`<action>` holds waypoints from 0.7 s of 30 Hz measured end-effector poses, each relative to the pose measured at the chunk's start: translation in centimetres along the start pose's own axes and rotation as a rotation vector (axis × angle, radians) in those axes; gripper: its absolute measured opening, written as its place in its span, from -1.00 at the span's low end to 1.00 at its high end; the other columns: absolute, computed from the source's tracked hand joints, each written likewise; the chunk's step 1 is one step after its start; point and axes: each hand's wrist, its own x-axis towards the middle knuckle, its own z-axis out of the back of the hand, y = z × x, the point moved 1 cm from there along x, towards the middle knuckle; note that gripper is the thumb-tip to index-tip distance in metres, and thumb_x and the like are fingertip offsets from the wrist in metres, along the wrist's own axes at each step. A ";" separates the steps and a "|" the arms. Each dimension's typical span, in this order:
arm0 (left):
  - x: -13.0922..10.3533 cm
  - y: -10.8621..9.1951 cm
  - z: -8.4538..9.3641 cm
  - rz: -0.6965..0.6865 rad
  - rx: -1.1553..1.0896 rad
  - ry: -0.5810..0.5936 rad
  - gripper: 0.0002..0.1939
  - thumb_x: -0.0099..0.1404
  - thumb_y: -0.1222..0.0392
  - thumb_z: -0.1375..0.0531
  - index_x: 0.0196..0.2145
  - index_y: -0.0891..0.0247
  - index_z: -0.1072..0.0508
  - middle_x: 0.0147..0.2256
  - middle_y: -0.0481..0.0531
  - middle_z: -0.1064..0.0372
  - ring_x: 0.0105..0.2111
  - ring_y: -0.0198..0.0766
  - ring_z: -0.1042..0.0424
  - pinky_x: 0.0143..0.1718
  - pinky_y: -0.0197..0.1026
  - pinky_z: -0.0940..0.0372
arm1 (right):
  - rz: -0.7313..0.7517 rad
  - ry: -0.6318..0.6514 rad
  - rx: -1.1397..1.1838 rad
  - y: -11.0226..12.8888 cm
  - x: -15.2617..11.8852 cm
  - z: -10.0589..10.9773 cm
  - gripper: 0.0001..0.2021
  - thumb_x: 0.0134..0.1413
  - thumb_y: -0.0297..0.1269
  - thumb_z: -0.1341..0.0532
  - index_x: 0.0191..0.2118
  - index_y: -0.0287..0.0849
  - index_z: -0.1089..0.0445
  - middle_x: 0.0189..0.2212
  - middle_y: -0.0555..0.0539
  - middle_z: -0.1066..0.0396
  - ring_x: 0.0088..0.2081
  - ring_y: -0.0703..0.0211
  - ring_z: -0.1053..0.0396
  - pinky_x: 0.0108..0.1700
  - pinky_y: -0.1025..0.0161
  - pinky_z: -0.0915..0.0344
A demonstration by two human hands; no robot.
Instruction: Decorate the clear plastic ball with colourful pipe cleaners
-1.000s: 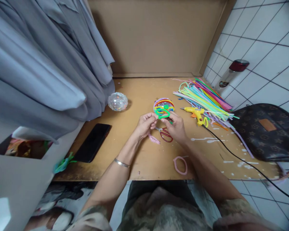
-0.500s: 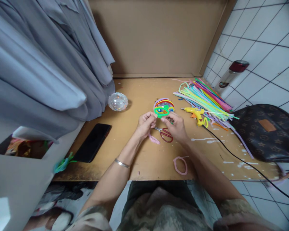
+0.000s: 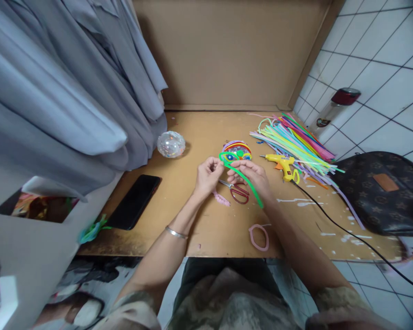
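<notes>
A bright green pipe cleaner is pinched between my two hands over the table. Its far part forms a loop, and a free end trails down past my right wrist. My left hand grips it at the loop's left side. Fingers of my right hand close on it a little to the right. Just beyond sits a clear ball decorated with coloured pipe cleaners, partly hidden by the green loop. Beneath my hands lie red-handled scissors and a pink twisted piece.
At right are a pile of coloured pipe cleaners, a yellow glue gun with a cord and a dark bag. A clear ball and a phone lie left. A pink loop rests near the front edge.
The green pipe cleaner's free end has swung out toward me, along my right wrist. Its loop looks smaller, and my right hand has turned over it. The view has shifted slightly.
</notes>
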 end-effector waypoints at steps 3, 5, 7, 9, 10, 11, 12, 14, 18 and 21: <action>-0.2 0.0 -0.1 -0.004 0.022 0.037 -0.81 0.13 0.17 -0.30 -0.51 0.29 -0.40 -0.60 -0.15 -0.21 -0.59 -0.45 -0.09 -0.53 -0.35 -0.02 | 0.061 0.024 0.009 0.0 0.0 0.0 -0.69 -0.09 -0.02 -0.36 -0.29 -0.13 -0.47 -0.44 -0.02 -0.52 -0.43 0.23 -0.47 -0.23 0.19 -0.46; -0.4 0.0 -0.2 -0.023 0.057 0.075 -0.82 0.13 0.18 -0.30 -0.51 0.29 -0.40 -0.61 -0.15 -0.19 -0.59 -0.45 -0.09 -0.52 -0.35 -0.02 | 0.141 -0.008 -0.072 -0.1 0.1 0.1 -0.72 -0.04 -0.02 -0.34 -0.28 -0.12 -0.49 -0.42 -0.02 -0.52 -0.40 0.22 -0.46 -0.20 0.17 -0.44; -0.5 0.0 -0.2 -0.044 0.075 0.092 -0.83 0.13 0.20 -0.30 -0.52 0.29 -0.39 -0.62 -0.16 -0.16 -0.58 -0.45 -0.08 -0.52 -0.35 -0.02 | 0.235 -0.064 -0.179 -0.3 0.0 0.3 -0.76 0.00 -0.04 -0.33 -0.31 -0.11 -0.50 -0.43 -0.01 -0.50 -0.41 0.23 -0.42 -0.23 0.18 -0.42; -0.6 -0.1 -0.3 -0.053 0.073 0.091 -0.83 0.12 0.22 -0.29 -0.54 0.28 -0.38 -0.63 -0.17 -0.14 -0.58 -0.44 -0.07 -0.51 -0.35 -0.02 | 0.343 -0.107 -0.295 -0.4 0.0 0.4 -0.80 0.04 -0.08 -0.31 -0.35 -0.10 -0.51 -0.43 -0.01 -0.46 -0.39 0.23 -0.39 -0.26 0.21 -0.38; -0.6 -0.2 -0.3 -0.051 0.070 0.088 -0.83 0.10 0.23 -0.29 -0.55 0.28 -0.37 -0.63 -0.16 -0.14 -0.58 -0.44 -0.07 -0.51 -0.35 -0.02 | 0.394 -0.108 -0.352 -0.4 -0.1 0.4 -0.82 0.07 -0.10 -0.30 -0.36 -0.09 -0.51 -0.42 -0.01 -0.44 -0.37 0.22 -0.38 -0.25 0.21 -0.37; -0.7 -0.2 -0.4 -0.044 0.067 0.087 -0.83 0.09 0.24 -0.29 -0.55 0.28 -0.37 -0.63 -0.16 -0.14 -0.58 -0.44 -0.07 -0.51 -0.34 -0.03 | 0.436 -0.098 -0.406 -0.3 -0.2 0.4 -0.84 0.08 -0.11 -0.29 -0.36 -0.08 -0.51 -0.40 -0.01 -0.43 -0.34 0.20 -0.38 -0.24 0.21 -0.36; -0.7 -0.2 -0.4 -0.035 0.065 0.088 -0.84 0.08 0.24 -0.30 -0.55 0.28 -0.38 -0.62 -0.16 -0.14 -0.58 -0.43 -0.08 -0.50 -0.34 -0.04 | 0.467 -0.085 -0.453 -0.2 -0.2 0.3 -0.85 0.10 -0.12 -0.29 -0.34 -0.07 -0.52 -0.37 -0.02 -0.43 -0.30 0.19 -0.38 -0.21 0.20 -0.36; -0.8 -0.2 -0.4 -0.018 0.068 0.101 -0.83 0.06 0.23 -0.31 -0.55 0.28 -0.38 -0.63 -0.17 -0.14 -0.58 -0.43 -0.08 -0.50 -0.35 -0.05 | 0.515 -0.058 -0.524 0.0 -0.4 0.1 -0.85 0.11 -0.12 -0.28 -0.32 -0.04 -0.54 -0.31 -0.04 -0.43 -0.24 0.15 -0.40 -0.15 0.16 -0.38; -0.8 0.1 -0.5 0.005 0.050 0.121 -0.82 0.07 0.20 -0.31 -0.53 0.28 -0.38 -0.61 -0.17 -0.16 -0.57 -0.44 -0.11 -0.50 -0.35 -0.05 | 0.572 0.009 -0.585 0.5 -0.8 -0.3 -0.81 0.18 -0.11 -0.22 -0.31 0.01 -0.56 -0.23 -0.07 -0.47 -0.10 0.08 -0.42 0.03 0.07 -0.36; -0.6 0.2 -0.4 0.011 -0.004 0.081 -0.81 0.10 0.16 -0.30 -0.52 0.29 -0.38 -0.60 -0.16 -0.18 -0.58 -0.45 -0.10 -0.52 -0.36 -0.03 | 0.545 0.043 -0.531 0.5 -1.0 -0.5 -0.80 0.22 -0.13 -0.18 -0.17 0.01 -0.55 -0.15 -0.07 -0.51 -0.03 0.07 -0.43 0.08 0.05 -0.35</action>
